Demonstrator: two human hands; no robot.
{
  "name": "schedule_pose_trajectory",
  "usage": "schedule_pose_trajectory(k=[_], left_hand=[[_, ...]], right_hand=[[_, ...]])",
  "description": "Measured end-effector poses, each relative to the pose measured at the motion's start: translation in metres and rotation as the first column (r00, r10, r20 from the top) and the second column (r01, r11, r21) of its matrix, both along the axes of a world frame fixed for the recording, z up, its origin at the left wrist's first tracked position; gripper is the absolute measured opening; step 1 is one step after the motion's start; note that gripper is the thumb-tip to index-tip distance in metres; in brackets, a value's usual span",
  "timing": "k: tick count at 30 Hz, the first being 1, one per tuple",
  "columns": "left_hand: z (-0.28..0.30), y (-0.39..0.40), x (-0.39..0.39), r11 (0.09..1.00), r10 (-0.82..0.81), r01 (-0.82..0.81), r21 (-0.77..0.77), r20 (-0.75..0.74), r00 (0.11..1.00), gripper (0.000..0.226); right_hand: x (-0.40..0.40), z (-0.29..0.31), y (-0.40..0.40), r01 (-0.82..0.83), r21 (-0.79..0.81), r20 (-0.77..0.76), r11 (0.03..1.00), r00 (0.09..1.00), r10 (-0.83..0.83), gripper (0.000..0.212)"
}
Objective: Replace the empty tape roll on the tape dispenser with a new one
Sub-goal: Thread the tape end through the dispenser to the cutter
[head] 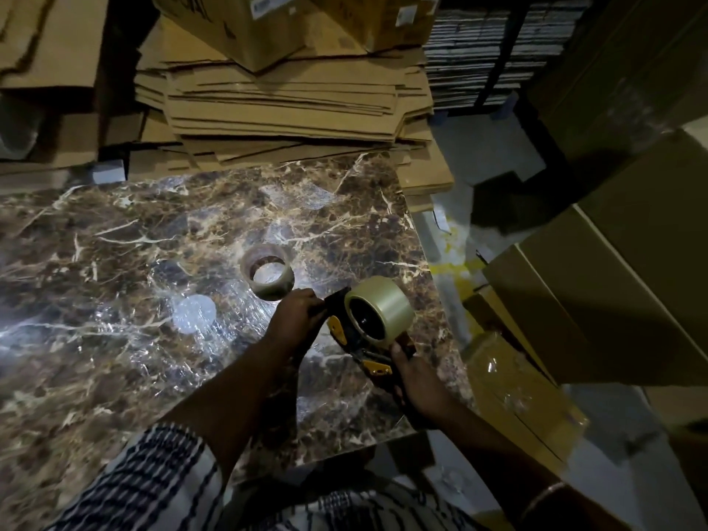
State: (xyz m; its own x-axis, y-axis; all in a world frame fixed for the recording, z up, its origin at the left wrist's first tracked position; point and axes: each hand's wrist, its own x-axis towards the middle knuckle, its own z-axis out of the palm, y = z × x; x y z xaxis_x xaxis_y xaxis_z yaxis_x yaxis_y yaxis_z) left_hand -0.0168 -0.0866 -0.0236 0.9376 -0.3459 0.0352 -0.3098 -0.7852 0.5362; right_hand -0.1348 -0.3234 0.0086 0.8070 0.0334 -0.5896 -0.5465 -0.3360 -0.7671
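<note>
A full roll of clear tape (379, 308) sits on the black and yellow tape dispenser (354, 335), right of centre in the frame and above the right edge of the marbled table (134, 243). Both hands hold the dispenser between them. The left hand (297, 314) is at the dispenser's upper left end, fingers curled and closed on its black front part. The right hand (415, 377) is at the lower right, wrapped round the handle, with the thumb lying up against the lower side of the roll.

Just up and left of the left hand, a second roll (268, 277) lies flat on the table with its hole facing up; it looks thin-walled and mostly bare brownish core. It is near the left hand, and whether the two touch I cannot tell.

The table top shines with crinkled clear film (191, 312). Behind it, across the top centre of the frame, lies a stack of flattened cardboard (283, 109). Brown boxes (613, 262) fill the right side. A striped sleeve (153, 473) shows at lower left.
</note>
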Motion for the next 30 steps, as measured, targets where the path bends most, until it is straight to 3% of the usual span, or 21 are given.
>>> schedule_pose_trajectory(k=[3,4,7,8,11,13,18,20,23,26,30], left_hand=[[0.005,0.000,-0.002,0.999,0.037,-0.037,-0.010,-0.015,0.999,0.025],[0.007,-0.001,-0.003,0.999,0.045,-0.046,-0.014,-0.016,0.999,0.022],[0.006,-0.005,-0.005,0.997,0.073,-0.073,-0.007,-0.016,0.997,0.021],[0.005,-0.008,-0.006,0.995,0.104,-0.104,-0.009,-0.028,0.994,0.022],[0.009,-0.019,-0.015,0.987,0.161,-0.162,-0.010,-0.064,0.985,0.019],[0.009,-0.022,-0.023,0.994,0.111,-0.112,-0.019,-0.027,0.993,0.012],[-0.005,-0.013,-0.028,0.991,0.122,-0.120,-0.067,0.028,0.992,0.025],[-0.006,-0.013,-0.029,0.993,0.116,-0.114,-0.043,0.056,0.992,0.026],[-0.009,-0.013,-0.031,0.992,0.129,-0.129,-0.015,0.076,0.989,0.028],[-0.011,-0.011,-0.030,0.994,0.113,-0.113,-0.004,0.076,0.991,0.032],[-0.013,-0.011,-0.029,0.994,0.109,-0.111,0.021,0.068,0.992,0.034]], right_hand=[[-0.019,0.008,-0.009,-0.009,0.056,0.034,0.998,0.999,0.007,0.058],[-0.029,0.010,-0.014,-0.004,0.068,0.016,0.998,1.000,0.003,0.062],[-0.045,0.003,-0.031,-0.004,0.073,-0.049,0.997,0.999,0.008,0.107],[-0.044,0.003,-0.032,-0.013,0.045,-0.060,0.999,0.998,0.016,0.108],[-0.033,0.016,-0.028,0.028,0.097,-0.150,0.995,0.989,-0.013,0.069],[-0.031,0.020,-0.027,0.062,0.193,-0.183,0.979,0.983,-0.026,0.057],[-0.031,0.023,-0.023,0.053,0.126,-0.215,0.991,0.976,-0.025,0.071],[-0.032,0.024,-0.023,0.086,0.173,-0.231,0.981,0.972,-0.045,0.077],[-0.031,0.036,-0.017,0.100,0.196,-0.234,0.976,0.971,-0.052,0.056],[-0.030,0.045,-0.010,0.067,0.095,-0.192,0.993,0.980,-0.047,0.059],[-0.043,0.044,-0.010,0.116,0.075,-0.187,0.990,0.977,-0.100,0.057]])
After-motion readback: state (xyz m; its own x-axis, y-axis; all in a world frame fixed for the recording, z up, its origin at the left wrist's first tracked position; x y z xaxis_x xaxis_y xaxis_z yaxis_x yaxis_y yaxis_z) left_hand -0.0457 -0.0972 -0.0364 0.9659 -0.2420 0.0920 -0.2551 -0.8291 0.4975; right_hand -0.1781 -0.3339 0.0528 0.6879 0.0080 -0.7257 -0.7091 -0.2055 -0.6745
